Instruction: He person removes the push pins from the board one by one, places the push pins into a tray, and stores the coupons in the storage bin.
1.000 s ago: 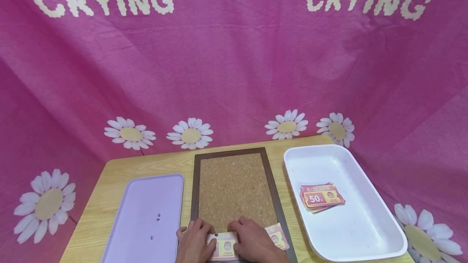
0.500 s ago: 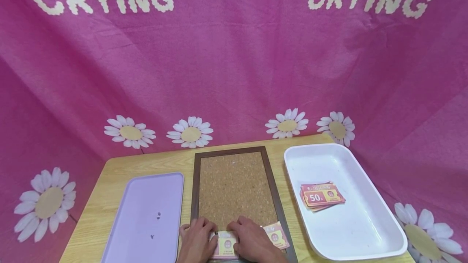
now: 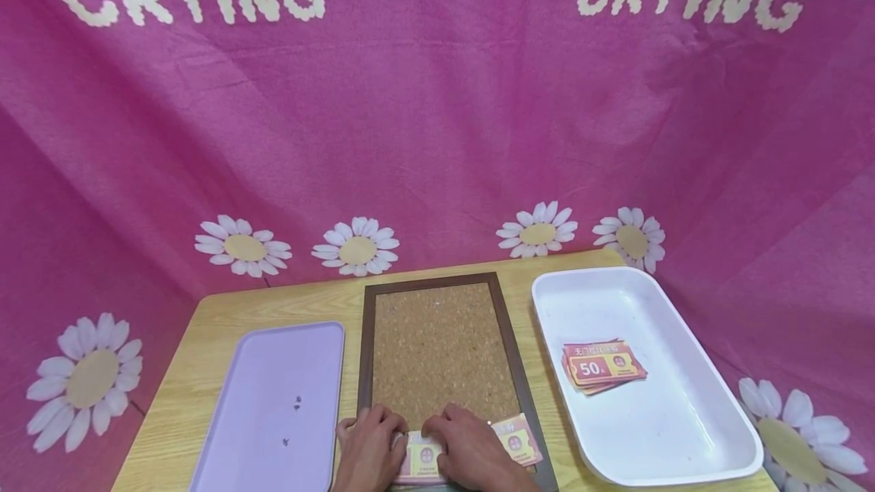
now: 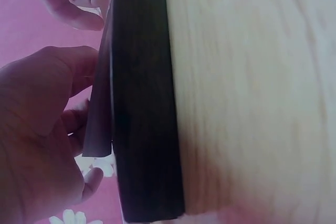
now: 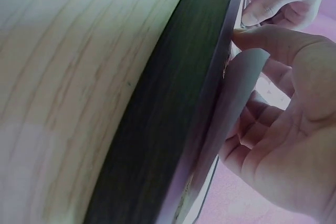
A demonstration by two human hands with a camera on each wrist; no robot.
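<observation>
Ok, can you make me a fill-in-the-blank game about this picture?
1. The word written twice on the pink cloth is ____.
2. The coupon between the left hand and the right hand is at the corkboard's ____ end, not its far end.
3. The big number on the coupon stack is ____.
4. That stack sits in the tray that is coloured ____.

Missing words: CRYING; near; 50; white.

rough cork board (image 3: pixel 440 355); wood-look frame (image 3: pixel 513 355); glossy plastic basin (image 3: pixel 677 416); paper coupons (image 3: pixel 425 457); cloth backdrop (image 3: pixel 437 120)
</observation>
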